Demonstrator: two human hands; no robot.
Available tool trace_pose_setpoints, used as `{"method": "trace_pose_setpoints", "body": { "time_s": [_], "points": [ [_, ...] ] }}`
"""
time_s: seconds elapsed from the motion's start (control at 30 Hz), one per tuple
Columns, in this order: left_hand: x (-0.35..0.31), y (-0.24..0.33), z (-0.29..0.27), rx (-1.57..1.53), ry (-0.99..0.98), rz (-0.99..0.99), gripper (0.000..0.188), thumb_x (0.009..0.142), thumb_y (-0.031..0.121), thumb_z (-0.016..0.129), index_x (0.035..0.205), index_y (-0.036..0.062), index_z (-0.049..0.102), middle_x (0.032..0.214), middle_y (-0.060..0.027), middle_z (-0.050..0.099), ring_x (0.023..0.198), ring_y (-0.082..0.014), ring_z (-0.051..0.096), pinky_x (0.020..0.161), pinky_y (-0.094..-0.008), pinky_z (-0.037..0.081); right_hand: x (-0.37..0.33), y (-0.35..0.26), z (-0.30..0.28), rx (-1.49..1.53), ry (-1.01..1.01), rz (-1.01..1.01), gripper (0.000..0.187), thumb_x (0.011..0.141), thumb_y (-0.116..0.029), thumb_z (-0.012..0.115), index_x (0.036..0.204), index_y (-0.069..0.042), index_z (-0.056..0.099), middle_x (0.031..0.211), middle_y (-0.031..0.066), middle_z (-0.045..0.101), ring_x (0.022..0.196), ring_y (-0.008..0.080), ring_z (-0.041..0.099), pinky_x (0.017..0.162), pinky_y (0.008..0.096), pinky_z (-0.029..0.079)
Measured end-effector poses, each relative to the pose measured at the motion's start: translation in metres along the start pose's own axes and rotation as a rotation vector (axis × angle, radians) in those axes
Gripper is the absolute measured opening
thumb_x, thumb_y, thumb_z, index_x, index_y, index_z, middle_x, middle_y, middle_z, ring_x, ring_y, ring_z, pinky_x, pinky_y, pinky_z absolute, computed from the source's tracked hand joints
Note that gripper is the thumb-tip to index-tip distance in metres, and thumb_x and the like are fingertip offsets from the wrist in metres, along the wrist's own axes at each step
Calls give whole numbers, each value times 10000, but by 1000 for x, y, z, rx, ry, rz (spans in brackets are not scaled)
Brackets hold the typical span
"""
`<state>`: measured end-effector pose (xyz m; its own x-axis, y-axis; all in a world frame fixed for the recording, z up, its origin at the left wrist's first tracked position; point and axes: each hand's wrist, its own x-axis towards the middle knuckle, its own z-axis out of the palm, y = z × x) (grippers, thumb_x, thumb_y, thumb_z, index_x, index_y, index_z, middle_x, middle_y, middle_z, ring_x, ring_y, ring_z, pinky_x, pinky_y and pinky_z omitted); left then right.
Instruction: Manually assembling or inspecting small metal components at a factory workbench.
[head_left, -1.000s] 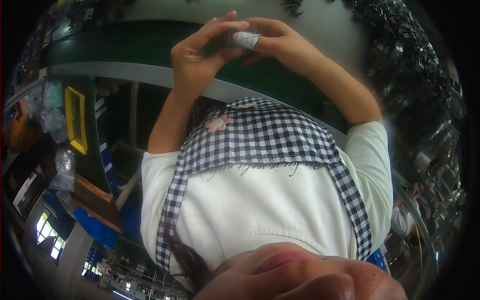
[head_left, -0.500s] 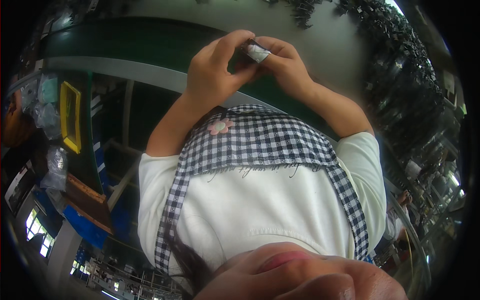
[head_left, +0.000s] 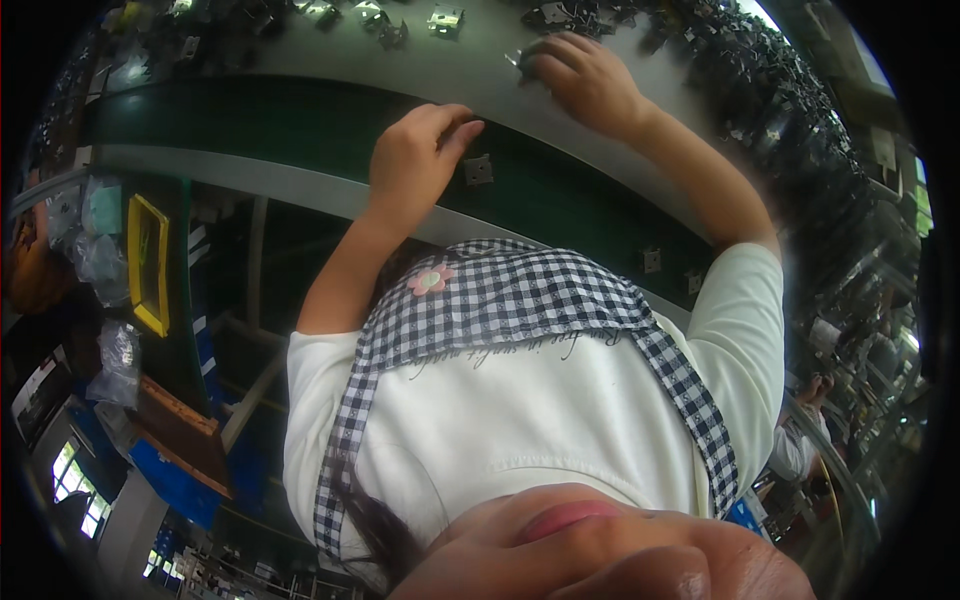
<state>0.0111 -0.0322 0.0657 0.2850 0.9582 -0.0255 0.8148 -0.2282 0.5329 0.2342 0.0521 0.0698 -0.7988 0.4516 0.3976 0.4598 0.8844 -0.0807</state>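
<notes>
Above the dark green strip, my left hand [head_left: 415, 160] is loosely curled, with a small gap between thumb and forefinger and nothing visible in it. Just right of its fingertips, a small square metal plate [head_left: 479, 170] with a hole lies flat on the green strip [head_left: 555, 165]. Farther off and to the right, my right hand [head_left: 592, 88] is over the grey worktop [head_left: 665, 95]. Its fingers are closed on a small shiny metal part [head_left: 518, 63], mostly hidden by the fingertips and blurred.
Several metal parts [head_left: 445, 20] lie along the worktop's far edge, and a dark heap of similar pieces [head_left: 770, 130] fills the right side. Two more plates [head_left: 652, 261] rest on the strip at right. A yellow frame [head_left: 148, 265] and plastic bags [head_left: 118, 360] are at left.
My hands were together around a small metal piece and have parted. The right hand has moved away to the right; a plate now lies on the green strip beside my left hand.
</notes>
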Motion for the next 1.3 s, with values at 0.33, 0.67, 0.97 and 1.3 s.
{"method": "trace_pose_setpoints", "body": {
  "time_s": [0.33, 0.67, 0.97, 1.3],
  "points": [
    [-13, 7, 16, -1837, -162, -203, 294, 882, 177, 604, 1094, -22, 563, 990, -70, 616, 844, -119, 602, 737, -241, 510, 1, -77, 3, 349, 345, -4, 189, 631, -119, 685, 788, -30, 630, 922, 118, 554, 858, 279, 573, 730, 337, 499],
    [-15, -6, 12, -762, 129, 329, 345, 686, -10, 722, 1022, 25, 652, 970, -88, 588, 869, -183, 575, 741, -275, 483, -7, -103, 13, 1796, 130, 1103, 298, 848, -173, 642, 1011, 24, 489, 921, 80, 563, 787, 128, 583, 628, 225, 496],
    [80, -80, -3, 355, 856, 28, 519, 737, 506, 674, 921, 42, 528, 810, -90, 553, 762, -274, 564, 687, -424, 436, -13, -87, -11, 1655, -3, 1227, 263, 820, -109, 649, 1037, -21, 530, 933, 72, 597, 814, 166, 630, 656, 251, 531],
    [51, -65, 3, 7, 669, 189, 272, 797, 247, 664, 959, 57, 555, 926, -79, 576, 823, -240, 567, 723, -349, 454, -11, -89, -15, 1616, -127, 1065, 220, 849, -111, 620, 1053, -31, 597, 956, 67, 636, 820, 140, 628, 678, 247, 526]
  ]
}}
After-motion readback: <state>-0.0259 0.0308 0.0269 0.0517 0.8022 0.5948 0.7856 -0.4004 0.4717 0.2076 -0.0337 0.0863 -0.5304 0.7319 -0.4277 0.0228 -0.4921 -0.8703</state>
